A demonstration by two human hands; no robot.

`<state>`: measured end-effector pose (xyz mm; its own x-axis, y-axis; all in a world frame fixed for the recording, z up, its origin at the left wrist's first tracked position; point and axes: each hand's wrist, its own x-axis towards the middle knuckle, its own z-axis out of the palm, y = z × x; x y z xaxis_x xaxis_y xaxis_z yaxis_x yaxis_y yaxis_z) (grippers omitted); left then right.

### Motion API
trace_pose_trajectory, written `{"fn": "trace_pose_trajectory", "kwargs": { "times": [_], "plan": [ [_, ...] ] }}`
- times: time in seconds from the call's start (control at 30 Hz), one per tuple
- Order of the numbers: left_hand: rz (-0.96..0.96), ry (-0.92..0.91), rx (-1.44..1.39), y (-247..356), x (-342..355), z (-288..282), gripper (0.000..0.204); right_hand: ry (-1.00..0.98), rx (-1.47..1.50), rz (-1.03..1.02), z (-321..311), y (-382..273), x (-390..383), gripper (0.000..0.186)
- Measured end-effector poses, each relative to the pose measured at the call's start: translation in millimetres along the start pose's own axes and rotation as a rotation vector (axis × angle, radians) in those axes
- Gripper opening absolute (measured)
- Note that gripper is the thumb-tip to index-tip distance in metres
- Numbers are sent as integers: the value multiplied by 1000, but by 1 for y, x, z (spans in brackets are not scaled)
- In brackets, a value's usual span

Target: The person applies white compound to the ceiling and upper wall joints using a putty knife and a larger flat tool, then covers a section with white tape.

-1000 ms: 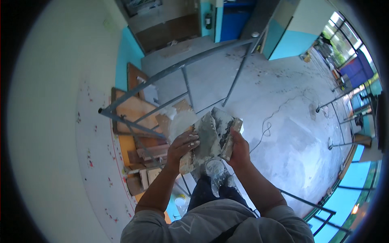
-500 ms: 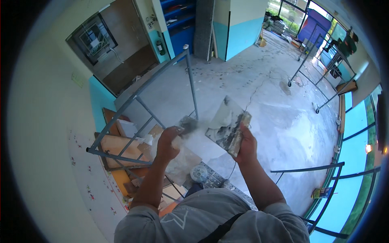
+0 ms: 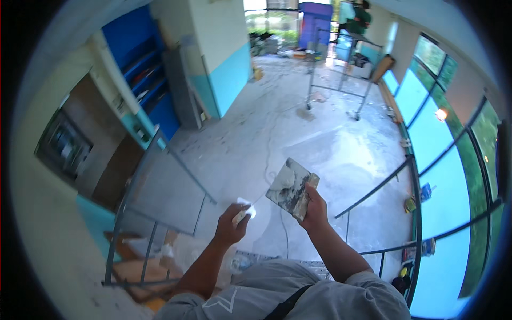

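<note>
My right hand (image 3: 314, 212) grips the handle of a flat plastering trowel (image 3: 292, 193), its face turned up. A lump of white plaster (image 3: 284, 180) sits on the trowel's far left part, with dark smears beside it. To the left, my left hand (image 3: 230, 225) is closed round the handle of a small putty knife (image 3: 244, 204), whose blade catches bright light. The two tools are apart, both held out in front of my body.
Metal scaffold rails (image 3: 154, 224) (image 3: 415, 202) flank me left and right, with a perforated platform (image 3: 314, 262) below. Boards (image 3: 144, 272) lie at lower left. Farther off, a person (image 3: 358, 20) is up on a wheeled scaffold (image 3: 341, 89). Cans (image 3: 409, 204) stand by the windows.
My view has swung toward the right side of the room. The putty knife, blurred and dusty before, now shows a bright blade; a plaster lump now shows on the trowel.
</note>
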<state>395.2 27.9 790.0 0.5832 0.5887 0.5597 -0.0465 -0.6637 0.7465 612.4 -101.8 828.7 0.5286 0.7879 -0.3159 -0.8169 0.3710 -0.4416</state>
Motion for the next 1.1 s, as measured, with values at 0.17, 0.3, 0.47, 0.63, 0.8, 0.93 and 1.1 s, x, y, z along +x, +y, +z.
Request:
{"fn": "trace_pose_trajectory", "kwargs": {
  "times": [0.17,0.3,0.47,0.63,0.8,0.93,1.1],
  "plan": [
    [-542,-294,-100,-47,-21,39,29,111,35,-245,-50,-52,-25,42],
    [-1133,-191,-1087,-44,-10,75,40,35,56,-449,-104,-64,-40,44],
    [-1325,-456,-1393,5,39,108,44,14,-51,-709,-82,-62,-84,50],
    [-1372,-956,-1700,66,71,143,47,403,-648,-1165,-122,-37,-119,46],
    [-1482,-1136,-1700,77,57,170,49,388,-1320,-1333,-117,-31,-178,29],
    [-1316,-1279,-1587,106,51,185,55,213,-1607,-1372,-142,-19,-216,38],
    [-1380,-1365,-1526,121,12,225,61,549,-1784,-1247,-155,5,-268,51]
  ]
}}
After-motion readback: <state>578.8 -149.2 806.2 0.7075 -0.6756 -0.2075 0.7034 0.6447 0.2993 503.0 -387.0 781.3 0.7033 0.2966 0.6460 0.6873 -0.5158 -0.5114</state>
